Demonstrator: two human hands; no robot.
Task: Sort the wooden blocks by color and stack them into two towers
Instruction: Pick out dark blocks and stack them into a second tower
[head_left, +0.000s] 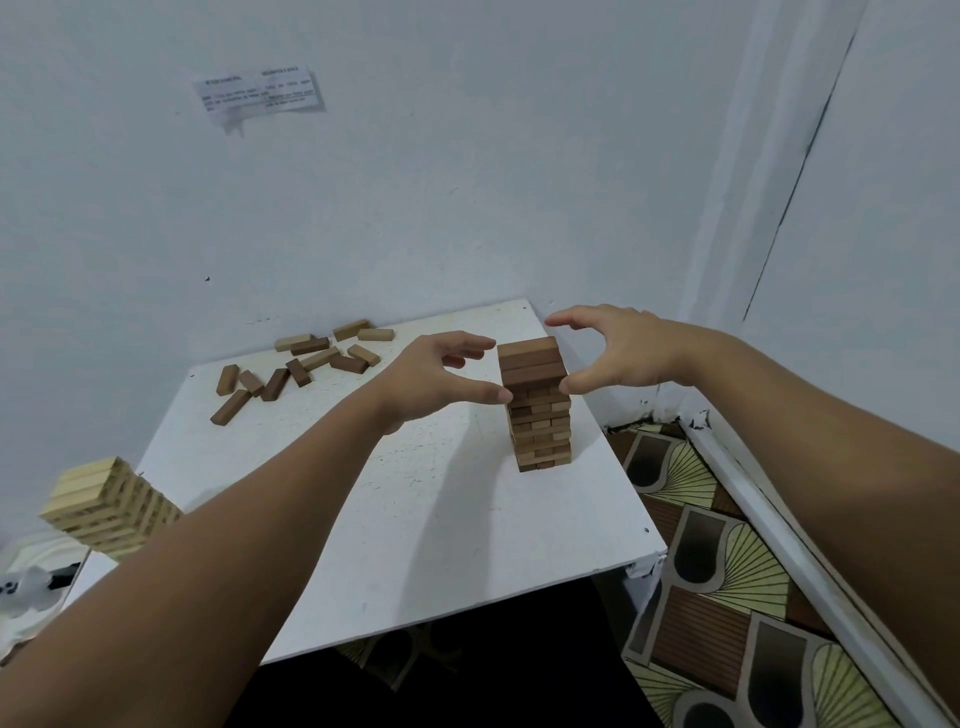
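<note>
A tower of dark brown blocks (537, 410) stands on the right part of the white table (395, 519). My left hand (436, 376) is spread on the tower's left side, its thumb tip touching the upper layers. My right hand (618, 351) is spread on the right side, thumb tip against the tower, fingers arched above the top. Neither hand grips a block. A tower of light blocks (106, 506) stands at the table's left edge. Several loose dark and light blocks (306, 364) lie scattered at the back of the table.
The table stands in a corner of pale walls, with a paper note (260, 93) taped up high. Patterned floor (727, 571) shows to the right of the table. A white object (26, 592) lies at the lower left.
</note>
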